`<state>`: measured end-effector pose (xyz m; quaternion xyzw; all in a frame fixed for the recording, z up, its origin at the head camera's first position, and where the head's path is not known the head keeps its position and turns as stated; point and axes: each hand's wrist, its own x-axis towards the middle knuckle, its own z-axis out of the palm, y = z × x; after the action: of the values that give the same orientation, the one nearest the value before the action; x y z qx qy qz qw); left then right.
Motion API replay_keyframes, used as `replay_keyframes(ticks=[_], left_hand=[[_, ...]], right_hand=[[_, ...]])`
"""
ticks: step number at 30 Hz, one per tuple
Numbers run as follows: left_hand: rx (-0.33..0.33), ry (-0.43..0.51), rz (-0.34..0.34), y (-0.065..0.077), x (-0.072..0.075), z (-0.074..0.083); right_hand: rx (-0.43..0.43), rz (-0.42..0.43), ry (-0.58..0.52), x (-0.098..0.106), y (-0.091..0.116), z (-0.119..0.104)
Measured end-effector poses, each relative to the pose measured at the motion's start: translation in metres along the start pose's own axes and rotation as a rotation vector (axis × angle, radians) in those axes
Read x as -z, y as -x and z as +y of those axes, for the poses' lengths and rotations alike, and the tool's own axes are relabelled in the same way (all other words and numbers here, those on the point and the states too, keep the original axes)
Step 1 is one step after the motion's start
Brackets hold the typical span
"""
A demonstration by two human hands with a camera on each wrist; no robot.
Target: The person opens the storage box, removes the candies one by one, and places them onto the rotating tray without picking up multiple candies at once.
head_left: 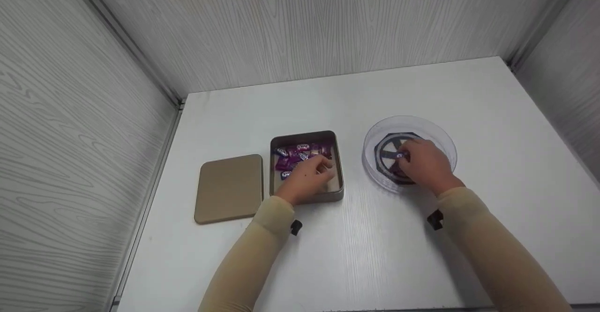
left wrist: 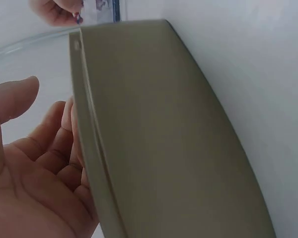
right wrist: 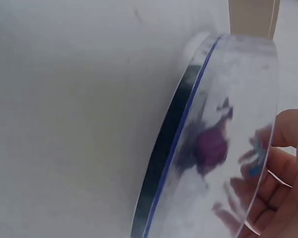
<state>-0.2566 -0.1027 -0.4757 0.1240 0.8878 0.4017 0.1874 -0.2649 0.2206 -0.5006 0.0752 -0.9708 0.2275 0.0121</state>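
Observation:
My left hand (head_left: 307, 178) is over the front right part of a square tin (head_left: 330, 196), its fingers loosely bent with nothing between them. Inside the tin lie several purple-wrapped candies (head_left: 293, 155). The left wrist view shows that palm beside the tin's outer wall (left wrist: 164, 129). To the right, my right hand (head_left: 425, 164) reaches into a clear round bowl (head_left: 445, 138) and pinches a wrapped candy (head_left: 401, 155) between thumb and fingers. Through the bowl's wall, the right wrist view shows a purple candy (right wrist: 212, 149) low inside.
The flat square lid (head_left: 229, 189) lies on the white table (head_left: 328, 251) left of the tin. A dark octagonal pattern with pale wedges (head_left: 385, 162) shows at the bowl's bottom. Wood-grain panels (head_left: 318, 26) stand behind the table and along both sides.

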Motion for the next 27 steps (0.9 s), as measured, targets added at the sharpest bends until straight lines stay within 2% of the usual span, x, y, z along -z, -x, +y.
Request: replay_keyframes(ticks=[8, 17, 24, 27], left_hand=[[0.066, -0.015, -0.009, 0.003, 0.011, -0.014], [0.112, -0.146, 0.018, 0.002, 0.016, -0.024], [0.11, -0.343, 0.017, -0.006, 0.014, -0.031], [0.114, -0.397, 0.003, -0.009, 0.012, -0.033]], right_hand=[[-0.06, -0.042, 0.031, 0.001, 0.002, 0.016], [-0.07, -0.038, 0.055, 0.002, 0.003, 0.016], [-0.047, 0.005, 0.027, 0.002, 0.005, 0.009], [-0.042, 0.019, 0.015, 0.002, 0.005, 0.006]])
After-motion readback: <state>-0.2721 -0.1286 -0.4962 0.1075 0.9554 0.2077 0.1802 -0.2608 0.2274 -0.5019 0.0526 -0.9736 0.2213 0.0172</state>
